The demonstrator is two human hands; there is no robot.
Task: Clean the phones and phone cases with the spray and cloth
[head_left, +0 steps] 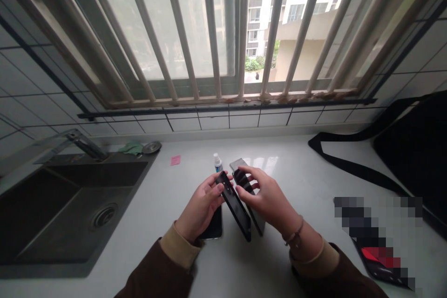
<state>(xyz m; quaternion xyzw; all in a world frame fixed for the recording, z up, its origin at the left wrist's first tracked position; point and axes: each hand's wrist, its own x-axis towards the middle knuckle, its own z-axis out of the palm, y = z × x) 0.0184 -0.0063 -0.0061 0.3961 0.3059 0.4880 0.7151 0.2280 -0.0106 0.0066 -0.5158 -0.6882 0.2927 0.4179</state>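
Note:
My left hand [206,198] grips the upper end of a black phone [237,209], thumb on the face with what look like camera openings; whether it wears a case I cannot tell. Just to the right, my right hand [263,193] has its fingers curled round the top of a second dark, glossy phone-shaped slab [257,221]. Both slabs tilt side by side with a narrow gap between them. Partly hidden below my left hand, another black phone [213,226] lies on the counter. Behind the hands are a small white-capped bottle [217,162] and a flat grey packet [238,164].
A dark sink [120,223] with a faucet [85,144] is at the left. A pink note [175,160] lies near its edge. At the right are a black bag [415,144] with its strap [352,170] and a dark-and-red blurred item [379,258]. A barred window rises behind the counter [157,251].

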